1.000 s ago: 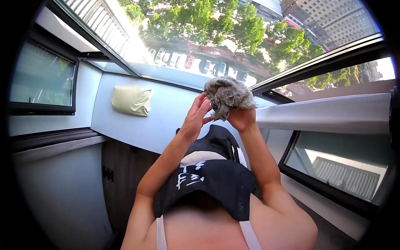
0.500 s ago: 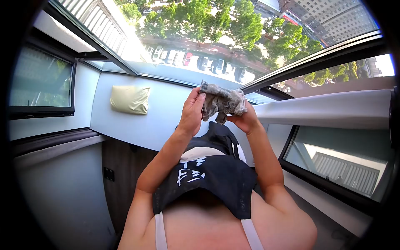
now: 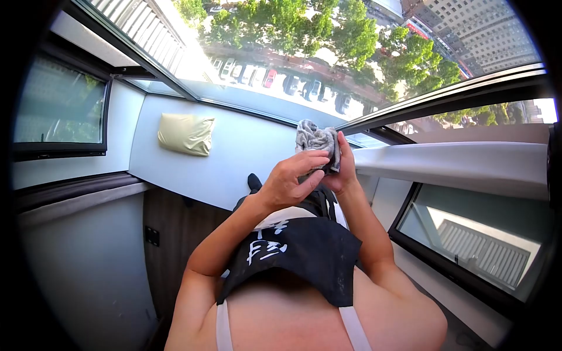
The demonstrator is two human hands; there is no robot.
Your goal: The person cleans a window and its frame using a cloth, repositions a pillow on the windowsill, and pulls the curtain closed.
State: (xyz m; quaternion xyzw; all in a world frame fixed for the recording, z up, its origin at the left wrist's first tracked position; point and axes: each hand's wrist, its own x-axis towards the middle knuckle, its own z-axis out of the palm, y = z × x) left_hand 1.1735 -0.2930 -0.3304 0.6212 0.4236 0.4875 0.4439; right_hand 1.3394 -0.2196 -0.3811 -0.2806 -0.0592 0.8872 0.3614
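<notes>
A crumpled grey cloth point(image 3: 316, 139) is bunched up in front of my chest, above the white ledge. My right hand point(image 3: 346, 167) cups it from the right side, thumb along its edge and the other fingers partly hidden behind it. From the near left, my left hand point(image 3: 293, 178) presses curled fingers against the cloth's lower part, with the thumb below. Part of the cloth between the two hands is hidden by my left fingers.
On the white window ledge point(image 3: 234, 146) lies a pale yellow cushion point(image 3: 186, 134). Large window panes look down on trees point(image 3: 351, 35) and parked cars. An opened window sash point(image 3: 58, 111) is at left, another point(image 3: 468, 234) at right. My dark apron point(image 3: 293, 251) is below.
The cloth has gone from spread between both hands to a compact bunch. My left hand has moved right and nearer to me, beside my right hand. The view has shifted slightly.
</notes>
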